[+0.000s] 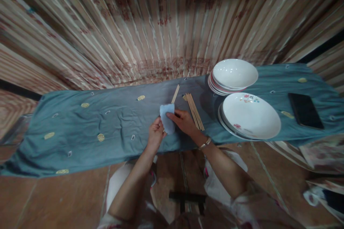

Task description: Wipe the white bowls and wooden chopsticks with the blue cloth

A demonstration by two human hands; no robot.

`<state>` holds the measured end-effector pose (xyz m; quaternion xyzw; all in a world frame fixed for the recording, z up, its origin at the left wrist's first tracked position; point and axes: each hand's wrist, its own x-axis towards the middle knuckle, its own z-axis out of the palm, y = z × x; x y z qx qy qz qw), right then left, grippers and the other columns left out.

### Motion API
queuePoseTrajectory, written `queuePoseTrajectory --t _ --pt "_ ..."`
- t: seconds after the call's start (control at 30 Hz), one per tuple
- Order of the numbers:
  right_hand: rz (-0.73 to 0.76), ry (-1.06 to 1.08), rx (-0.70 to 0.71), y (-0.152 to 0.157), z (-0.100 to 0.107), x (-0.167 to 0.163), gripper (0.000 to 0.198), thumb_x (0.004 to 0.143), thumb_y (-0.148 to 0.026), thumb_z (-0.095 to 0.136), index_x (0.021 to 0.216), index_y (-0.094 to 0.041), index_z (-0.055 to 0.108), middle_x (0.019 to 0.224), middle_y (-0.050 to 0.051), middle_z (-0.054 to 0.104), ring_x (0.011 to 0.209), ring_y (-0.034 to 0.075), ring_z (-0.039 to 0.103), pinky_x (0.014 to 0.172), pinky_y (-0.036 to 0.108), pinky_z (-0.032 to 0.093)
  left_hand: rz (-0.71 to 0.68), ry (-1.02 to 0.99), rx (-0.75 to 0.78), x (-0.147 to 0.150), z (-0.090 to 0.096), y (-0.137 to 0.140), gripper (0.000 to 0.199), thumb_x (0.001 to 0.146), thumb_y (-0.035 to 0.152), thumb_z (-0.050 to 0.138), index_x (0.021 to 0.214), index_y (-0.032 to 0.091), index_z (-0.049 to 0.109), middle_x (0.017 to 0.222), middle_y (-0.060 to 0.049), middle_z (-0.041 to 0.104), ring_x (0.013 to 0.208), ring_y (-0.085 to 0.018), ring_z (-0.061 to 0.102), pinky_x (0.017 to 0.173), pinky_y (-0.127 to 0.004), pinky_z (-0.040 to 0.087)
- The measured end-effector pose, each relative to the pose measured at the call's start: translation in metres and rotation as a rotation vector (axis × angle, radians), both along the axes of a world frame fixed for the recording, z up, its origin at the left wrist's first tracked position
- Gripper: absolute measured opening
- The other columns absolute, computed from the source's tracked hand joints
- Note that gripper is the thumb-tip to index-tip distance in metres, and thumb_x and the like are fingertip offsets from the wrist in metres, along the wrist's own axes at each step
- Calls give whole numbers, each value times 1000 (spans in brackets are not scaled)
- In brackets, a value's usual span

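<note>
My right hand [182,120] pinches a light blue cloth [167,114], thumb on top. The cloth lies around or over a pair of chopsticks [175,93], whose tips stick out beyond its far edge. Just left of the cloth, my left hand [156,130] is closed, with its fingers curled at the cloth's lower left side. It seems to grip the covered end of the chopsticks, but that part is hidden. Beside my right hand, several wooden chopsticks [195,111] lie side by side on the blue-green tablecloth [120,109].
To the right stand a stack of white bowls [235,73] and, nearer me, a stack of flowered plates [251,116]. A black tablet or phone [305,111] lies farther right. A patterned curtain [166,25] hangs behind the table. Tiled floor [67,200] shows below.
</note>
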<state>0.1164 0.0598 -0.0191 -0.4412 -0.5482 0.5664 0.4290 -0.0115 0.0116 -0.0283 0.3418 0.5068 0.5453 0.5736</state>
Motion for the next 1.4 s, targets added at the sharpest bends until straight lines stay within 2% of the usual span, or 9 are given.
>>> queuePoseTrajectory --t 0.2,0.37,0.53,0.77,1.03,1.23,1.4 --pt "-5 240 -142 0 0 -6 24 64 -39 74 75 -18 71 71 -2 66 70 15 57 69 28 46 24 -2 -17 -2 -4 1 39 67 52 70 76 18 55 47 10 41 33 -2 27 33 -18 18" --pt "-8 357 -232 -3 2 -8 28 61 -39 77 80 -19 73 73 -2 69 71 15 60 75 31 48 38 -8 -21 -3 -1 1 38 69 53 67 74 17 55 45 10 40 34 -3 26 34 -18 17" --pt "-17 383 -276 -3 0 -9 30 57 -36 79 81 -18 74 74 -1 71 72 16 61 76 31 48 49 13 -53 -2 3 1 43 67 56 69 71 17 54 43 10 39 33 -3 28 35 -17 19" --pt "-93 457 -321 3 1 -3 29 53 -34 80 78 -20 74 72 -2 72 67 15 62 70 29 49 -33 -16 -88 4 8 -2 45 62 56 74 66 16 53 43 9 42 33 -1 28 36 -16 16" --pt "-232 531 -301 20 8 20 26 51 -33 81 71 -19 71 65 -3 70 54 11 58 59 26 50 -119 28 -110 7 8 -8 43 65 55 71 66 15 55 43 8 41 33 -2 26 36 -19 11" --pt "-310 582 -224 29 17 35 27 51 -33 82 71 -19 70 68 -1 71 73 18 67 69 30 54 -132 65 -146 9 5 -10 45 63 57 72 66 16 55 43 8 41 34 -3 28 36 -19 14" --pt "-349 608 -213 32 21 40 26 53 -34 81 71 -19 68 71 0 72 83 21 68 73 32 55 -155 55 -138 9 4 -12 45 63 58 71 66 16 54 43 8 42 34 -3 29 35 -18 15"
